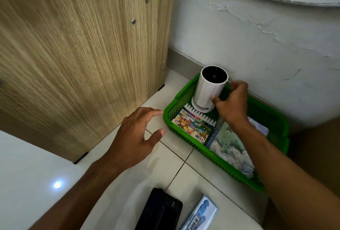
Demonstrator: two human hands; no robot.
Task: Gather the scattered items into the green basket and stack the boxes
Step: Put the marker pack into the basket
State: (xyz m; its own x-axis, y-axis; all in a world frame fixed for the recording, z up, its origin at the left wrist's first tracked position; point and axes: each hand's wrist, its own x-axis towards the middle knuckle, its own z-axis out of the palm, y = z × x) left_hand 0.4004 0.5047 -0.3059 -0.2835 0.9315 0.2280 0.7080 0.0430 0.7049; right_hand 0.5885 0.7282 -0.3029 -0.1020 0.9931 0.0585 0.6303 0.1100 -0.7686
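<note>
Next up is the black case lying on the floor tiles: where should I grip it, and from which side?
Likely from above, across the black case's long sides. It lies flat on the tile, so fingers can't get underneath it. The free left hand is nearer.

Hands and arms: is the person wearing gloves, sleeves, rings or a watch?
No. The left hand and the right hand are bare, with no gloves or rings showing. Both forearms are uncovered right to the picture's edge, so no sleeves show, and neither wrist carries a watch or a band.
</note>
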